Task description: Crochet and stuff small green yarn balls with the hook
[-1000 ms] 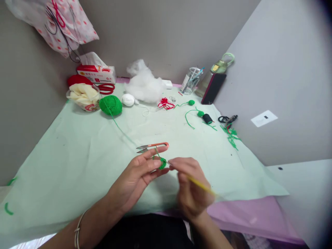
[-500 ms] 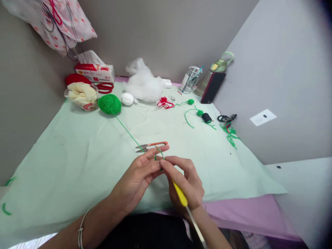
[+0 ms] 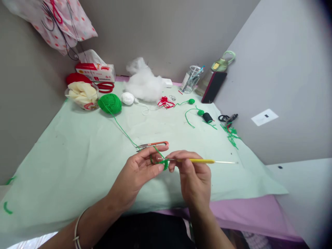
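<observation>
My left hand [image 3: 138,171] pinches a small green crocheted piece [image 3: 165,164] between thumb and fingers, with green yarn running over the raised index finger. From there the strand leads back to a green yarn ball [image 3: 110,103]. In my right hand [image 3: 195,173] is a crochet hook with a yellow handle [image 3: 202,161], held level, its metal tip at the green piece. Orange-handled thread snips [image 3: 155,143] lie just beyond my left fingers, partly hidden by them.
White stuffing [image 3: 144,83], a tissue box [image 3: 97,72] and red scissors [image 3: 105,87] are at the back. A clear cup of tools [image 3: 190,81], a phone [image 3: 214,87] and a bottle [image 3: 204,81] stand back right. Green yarn scraps [image 3: 232,135] lie at the right.
The hook has swung from pointing down toward me to lying level, pointing left. My right hand has turned and moved slightly right, and the green piece shows more. The yarn strand hangs slacker.
</observation>
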Demonstrator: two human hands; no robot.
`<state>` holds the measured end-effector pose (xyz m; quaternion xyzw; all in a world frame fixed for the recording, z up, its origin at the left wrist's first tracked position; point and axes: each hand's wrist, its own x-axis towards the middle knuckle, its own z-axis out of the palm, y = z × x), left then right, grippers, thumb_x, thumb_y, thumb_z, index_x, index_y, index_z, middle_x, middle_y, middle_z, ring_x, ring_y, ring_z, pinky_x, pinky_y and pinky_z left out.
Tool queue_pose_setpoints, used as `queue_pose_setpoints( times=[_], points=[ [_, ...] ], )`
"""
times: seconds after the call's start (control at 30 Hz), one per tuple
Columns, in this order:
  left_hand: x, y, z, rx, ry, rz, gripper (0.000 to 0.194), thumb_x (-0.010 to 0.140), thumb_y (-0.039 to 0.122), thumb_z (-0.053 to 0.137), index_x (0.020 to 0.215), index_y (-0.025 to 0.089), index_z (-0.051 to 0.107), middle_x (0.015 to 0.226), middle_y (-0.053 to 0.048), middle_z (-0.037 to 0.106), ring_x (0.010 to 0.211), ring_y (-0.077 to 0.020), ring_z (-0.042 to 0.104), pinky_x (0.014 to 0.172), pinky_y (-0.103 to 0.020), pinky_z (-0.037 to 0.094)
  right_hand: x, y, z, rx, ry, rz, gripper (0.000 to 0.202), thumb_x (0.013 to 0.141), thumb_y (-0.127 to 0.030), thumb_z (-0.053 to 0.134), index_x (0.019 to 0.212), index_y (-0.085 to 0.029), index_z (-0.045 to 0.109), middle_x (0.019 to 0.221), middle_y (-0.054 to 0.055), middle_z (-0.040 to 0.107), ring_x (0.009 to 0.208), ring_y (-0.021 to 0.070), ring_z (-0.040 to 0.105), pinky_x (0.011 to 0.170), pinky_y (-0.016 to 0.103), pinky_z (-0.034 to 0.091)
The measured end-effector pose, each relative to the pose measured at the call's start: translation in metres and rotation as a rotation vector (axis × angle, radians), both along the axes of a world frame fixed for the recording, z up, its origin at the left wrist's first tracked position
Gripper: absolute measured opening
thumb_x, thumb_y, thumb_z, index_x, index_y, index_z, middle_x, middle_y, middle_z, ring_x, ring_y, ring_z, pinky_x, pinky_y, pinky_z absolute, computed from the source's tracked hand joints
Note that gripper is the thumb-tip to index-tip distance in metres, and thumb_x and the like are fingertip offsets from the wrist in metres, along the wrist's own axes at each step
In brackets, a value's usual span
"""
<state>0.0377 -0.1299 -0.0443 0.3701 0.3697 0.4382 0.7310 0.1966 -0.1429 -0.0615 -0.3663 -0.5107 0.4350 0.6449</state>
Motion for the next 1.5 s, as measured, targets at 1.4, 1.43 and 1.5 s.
queue_pose_setpoints(
  times=[1.4,1.43,1.5],
  points=[
    [0.001,0.007,-0.006,-0.284,-0.304,0.04,0.032,0.083,0.021,0.08,0.115,0.018,0.079,0.109,-0.005,0.072,0.088,-0.0117,0.062,0.091,-0.027,0.054,0.003,-0.008,0.004,0.227,-0.274,-0.311,0.026,0.101,-0.013,0.055,0.109,-0.027,0.076,0.094,0.003,0.072,0.076,0.0145,0.068,0.069,0.031,0.056],
    [-0.001,0.008,-0.007,-0.28,-0.293,0.082,0.028,0.083,0.019,0.079,0.112,0.018,0.08,0.111,-0.005,0.073,0.087,-0.0112,0.062,0.092,-0.027,0.054,0.004,-0.006,0.007,0.171,-0.146,-0.31,0.025,0.103,-0.016,0.053,0.105,-0.026,0.076,0.09,0.002,0.07,0.07,0.0128,0.065,0.066,0.03,0.054],
    [-0.003,0.009,-0.006,-0.254,-0.263,0.114,0.026,0.083,0.019,0.079,0.109,0.019,0.08,0.115,-0.005,0.074,0.09,-0.0119,0.064,0.093,-0.026,0.054,0.006,-0.003,0.01,0.108,0.013,-0.233,0.022,0.104,-0.021,0.054,0.1,-0.024,0.076,0.088,0.002,0.068,0.065,0.0115,0.062,0.061,0.029,0.051]
  ],
)
